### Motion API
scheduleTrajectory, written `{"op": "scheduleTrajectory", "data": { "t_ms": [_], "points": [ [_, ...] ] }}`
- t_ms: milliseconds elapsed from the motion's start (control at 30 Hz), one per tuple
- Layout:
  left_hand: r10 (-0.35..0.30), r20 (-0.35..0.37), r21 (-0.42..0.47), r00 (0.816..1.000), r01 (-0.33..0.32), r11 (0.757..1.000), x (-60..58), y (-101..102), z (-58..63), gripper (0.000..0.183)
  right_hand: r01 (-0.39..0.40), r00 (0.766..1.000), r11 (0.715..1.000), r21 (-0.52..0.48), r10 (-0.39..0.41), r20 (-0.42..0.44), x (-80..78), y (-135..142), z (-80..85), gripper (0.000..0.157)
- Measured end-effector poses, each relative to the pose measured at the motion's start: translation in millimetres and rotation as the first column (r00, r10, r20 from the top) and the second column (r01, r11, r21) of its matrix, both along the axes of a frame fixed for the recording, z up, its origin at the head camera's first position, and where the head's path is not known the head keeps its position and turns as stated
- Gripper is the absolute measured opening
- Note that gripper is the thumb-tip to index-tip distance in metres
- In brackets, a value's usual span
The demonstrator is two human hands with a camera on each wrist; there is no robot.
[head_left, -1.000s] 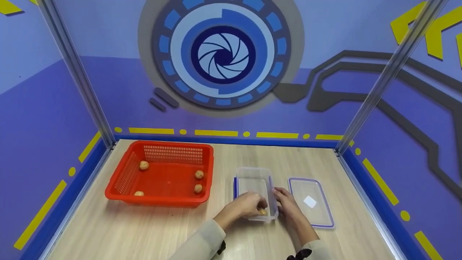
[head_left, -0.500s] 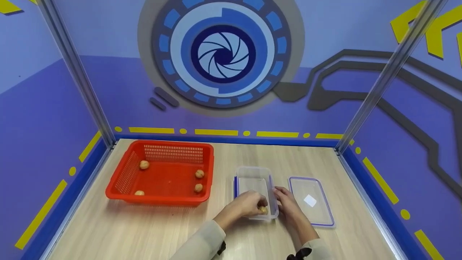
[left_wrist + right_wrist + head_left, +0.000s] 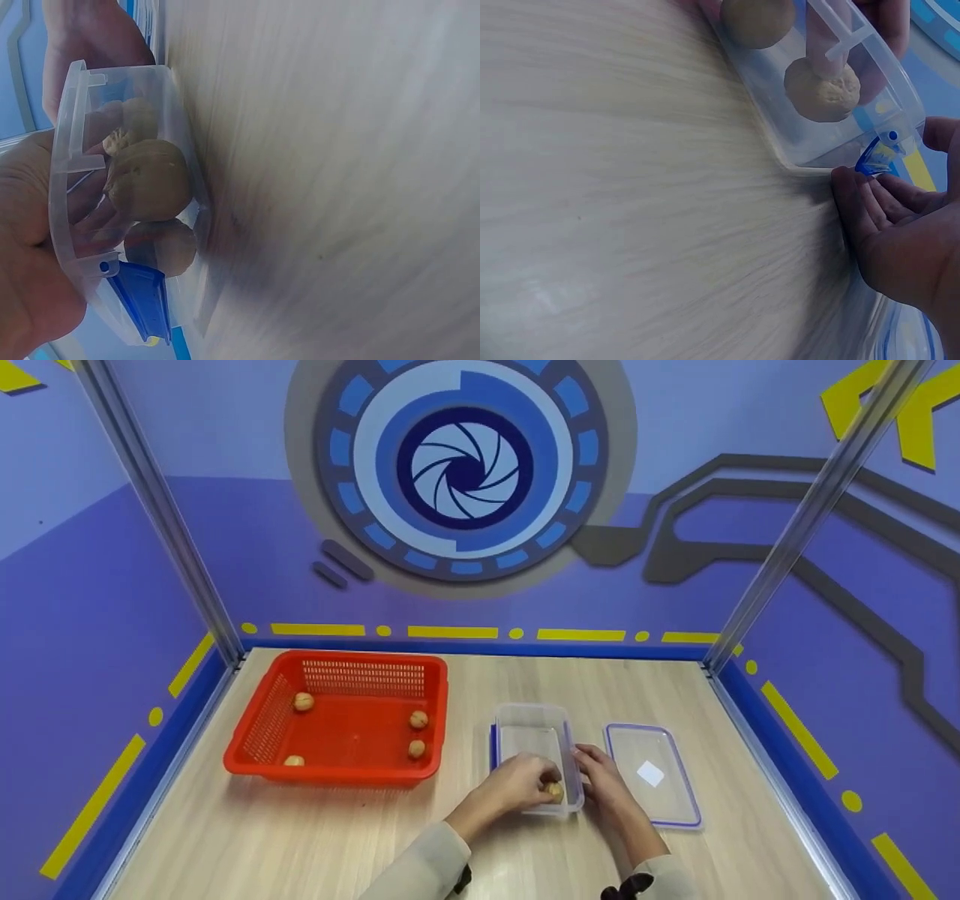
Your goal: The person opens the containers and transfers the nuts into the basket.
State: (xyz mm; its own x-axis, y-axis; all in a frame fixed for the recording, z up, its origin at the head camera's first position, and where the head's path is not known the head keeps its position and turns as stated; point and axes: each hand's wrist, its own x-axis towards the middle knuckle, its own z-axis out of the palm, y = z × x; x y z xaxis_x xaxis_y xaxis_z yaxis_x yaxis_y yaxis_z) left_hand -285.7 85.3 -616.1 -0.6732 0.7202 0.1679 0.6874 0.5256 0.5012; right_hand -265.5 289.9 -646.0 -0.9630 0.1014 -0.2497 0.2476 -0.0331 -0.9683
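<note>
A clear plastic food box (image 3: 532, 716) with blue side latches stands on the table. My left hand (image 3: 514, 784) reaches into its near end and pinches a walnut (image 3: 555, 792) between thumb and fingers. In the right wrist view a fingertip presses on that walnut (image 3: 821, 94), with another walnut (image 3: 757, 19) beside it. Through the box wall, the left wrist view shows a walnut (image 3: 150, 180) close to the near end, with more around it. My right hand (image 3: 606, 784) rests along the box's right side, fingertips at the blue latch (image 3: 874, 156).
To the left stands a red plastic basket (image 3: 337, 772) with several walnuts in it. A clear lid (image 3: 671, 802) with a purple-blue seal and a white label lies right of my right hand. Printed panels and metal posts (image 3: 780, 540) close in the table.
The head view has shifted slightly. Both hands stay at the box; the walnut in my left fingers has moved only a little and shows somewhat more clearly.
</note>
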Motion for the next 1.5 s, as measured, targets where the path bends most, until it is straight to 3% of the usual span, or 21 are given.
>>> {"op": "scheduleTrajectory", "data": {
  "t_ms": [300, 600, 1500],
  "points": [
    [0.029, 0.003, 0.006, 1.000, -0.029, 1.000, 3.1, -1.1, -1.2, 0.021, 0.003, 1.000, 1.000, 0.021, -0.003, -0.008, -0.2, -1.9, -2.2, 0.046],
    [0.019, -0.022, 0.027, 1.000, -0.018, 0.999, 3.6, -1.3, -2.0, 0.019, 0.018, 1.000, 1.000, 0.008, -0.018, -0.010, 0.0, -1.3, -2.6, 0.046],
    [0.044, 0.011, 0.005, 0.999, -0.044, 0.999, 2.3, 0.5, -1.7, 0.021, 0.017, 0.999, 0.999, 0.037, -0.016, -0.034, -0.8, -1.3, -3.3, 0.048]
  ]
}}
